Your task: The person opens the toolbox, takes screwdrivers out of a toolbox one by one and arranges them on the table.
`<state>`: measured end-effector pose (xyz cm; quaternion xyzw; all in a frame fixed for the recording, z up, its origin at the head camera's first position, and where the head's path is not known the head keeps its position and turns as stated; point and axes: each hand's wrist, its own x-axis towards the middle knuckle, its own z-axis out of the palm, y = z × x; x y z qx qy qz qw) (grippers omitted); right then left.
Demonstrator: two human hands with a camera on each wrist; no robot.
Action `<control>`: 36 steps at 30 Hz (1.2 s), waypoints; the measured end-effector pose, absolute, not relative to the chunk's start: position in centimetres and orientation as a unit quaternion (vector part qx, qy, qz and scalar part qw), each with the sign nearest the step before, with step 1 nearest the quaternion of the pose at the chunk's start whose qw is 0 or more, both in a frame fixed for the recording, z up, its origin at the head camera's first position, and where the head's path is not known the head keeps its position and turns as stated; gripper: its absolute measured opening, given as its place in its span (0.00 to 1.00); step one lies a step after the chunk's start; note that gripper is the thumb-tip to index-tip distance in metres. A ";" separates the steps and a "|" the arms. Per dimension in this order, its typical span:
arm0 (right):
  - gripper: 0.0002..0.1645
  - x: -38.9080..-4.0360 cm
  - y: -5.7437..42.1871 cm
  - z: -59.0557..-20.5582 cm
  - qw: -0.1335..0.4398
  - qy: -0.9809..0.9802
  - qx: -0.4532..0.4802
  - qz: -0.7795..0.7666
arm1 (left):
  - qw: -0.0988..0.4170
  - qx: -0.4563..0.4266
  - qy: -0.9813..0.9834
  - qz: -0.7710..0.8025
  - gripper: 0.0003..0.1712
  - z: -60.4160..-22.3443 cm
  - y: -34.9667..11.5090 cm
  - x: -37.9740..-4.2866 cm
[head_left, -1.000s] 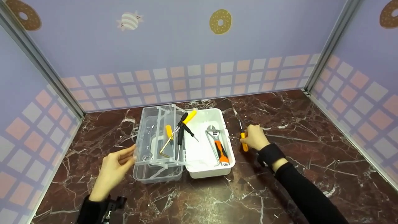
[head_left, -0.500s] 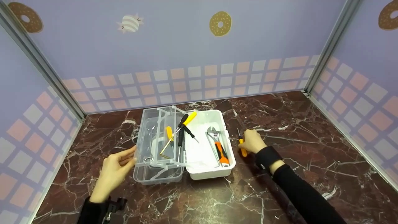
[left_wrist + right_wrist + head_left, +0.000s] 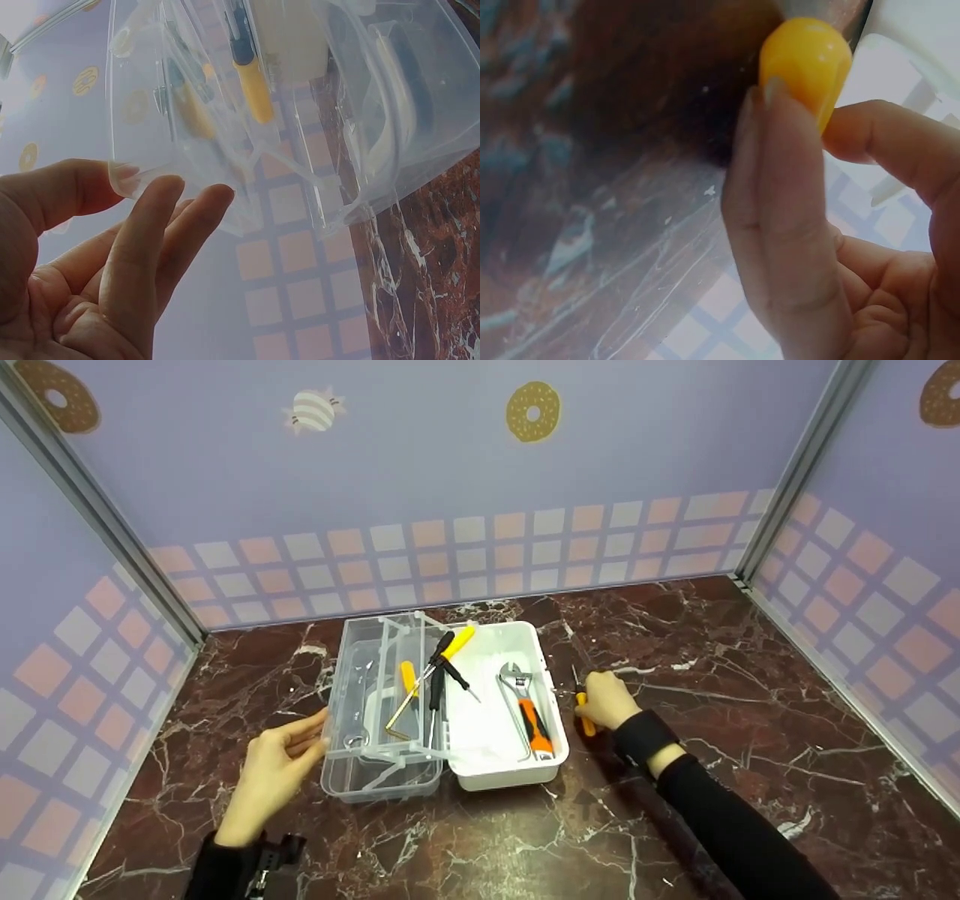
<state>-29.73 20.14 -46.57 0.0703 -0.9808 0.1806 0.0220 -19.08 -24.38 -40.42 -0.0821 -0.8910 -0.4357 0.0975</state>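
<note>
My left hand (image 3: 274, 769) pinches the edge of a clear plastic toolbox lid (image 3: 150, 150) between thumb and fingers. To the right of the white toolbox base (image 3: 480, 735), my right hand (image 3: 611, 701) pinches a screwdriver with a yellow handle (image 3: 806, 60); its blade points away from me, and the fingers hide part of the handle. Inside the base lie an adjustable wrench (image 3: 534, 724) with an orange and black handle and a bent silver rod (image 3: 514, 720). Over the clear part rest several tools, among them a yellow-handled tool (image 3: 459, 640) and a black-handled screwdriver (image 3: 455, 673).
A dark red marbled tabletop (image 3: 720, 780) runs under everything. Patterned purple panels (image 3: 420, 457) stand at the back and both sides. Raised clear plastic arms (image 3: 401, 622) join the toolbox's lid and trays.
My right hand and the screwdriver have shifted slightly left and toward me, and less of its blade shows. The left hand and the toolbox look unmoved.
</note>
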 end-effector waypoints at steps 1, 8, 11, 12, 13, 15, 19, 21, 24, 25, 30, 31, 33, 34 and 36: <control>0.10 -29.7 20.1 -46.5 0.021 -0.981 0.071 0.180 | 0.097 -0.082 -0.891 -0.437 0.23 -40.4 -24.4 -19.1; 0.15 -29.5 20.3 -46.1 0.012 -0.981 0.080 0.175 | 0.095 -0.077 -0.892 -0.435 0.23 -40.5 -24.4 -19.1; 0.17 -29.5 20.6 -45.8 0.015 -0.983 0.078 0.168 | 0.098 -0.079 -0.893 -0.433 0.22 -40.4 -24.4 -19.1; 0.17 -29.5 20.7 -45.6 0.018 -0.983 0.078 0.165 | 0.098 -0.079 -0.893 -0.432 0.22 -40.4 -24.4 -19.1; 0.17 -29.5 20.8 -45.5 0.021 -0.983 0.079 0.163 | 0.099 -0.080 -0.892 -0.433 0.22 -40.4 -24.4 -19.1; 0.16 -29.6 21.1 -45.1 0.031 -0.984 0.082 0.156 | 0.098 -0.081 -0.892 -0.434 0.22 -40.4 -24.4 -19.1; 0.14 -29.8 21.3 -44.1 0.039 -0.983 0.090 0.156 | 0.096 -0.081 -0.893 -0.432 0.23 -40.5 -24.4 -19.2; 0.14 -29.9 21.3 -43.7 0.041 -0.982 0.093 0.157 | 0.095 -0.083 -0.894 -0.430 0.23 -40.4 -24.4 -19.2; 0.13 -29.9 21.2 -43.2 0.042 -0.982 0.095 0.157 | 0.093 -0.084 -0.895 -0.428 0.23 -40.4 -24.4 -19.2; 0.13 -29.9 21.1 -43.0 0.044 -0.982 0.096 0.156 | 0.092 -0.083 -0.895 -0.428 0.23 -40.4 -24.4 -19.2; 0.18 -29.7 20.5 -42.5 0.063 -0.981 0.110 0.148 | 0.092 -0.080 -0.894 -0.430 0.23 -40.5 -24.5 -19.1; 0.20 -29.7 20.3 -42.5 0.069 -0.980 0.113 0.145 | 0.092 -0.081 -0.894 -0.431 0.23 -40.5 -24.5 -19.1; 0.25 -29.6 19.9 -42.3 0.076 -0.980 0.119 0.140 | 0.093 -0.081 -0.894 -0.431 0.23 -40.5 -24.5 -19.1; 0.28 -29.6 19.7 -42.3 0.077 -0.980 0.120 0.138 | 0.093 -0.081 -0.893 -0.432 0.23 -40.5 -24.5 -19.1; 0.31 -29.7 19.3 -42.1 0.074 -0.980 0.127 0.134 | 0.094 -0.082 -0.893 -0.431 0.23 -40.5 -24.5 -19.1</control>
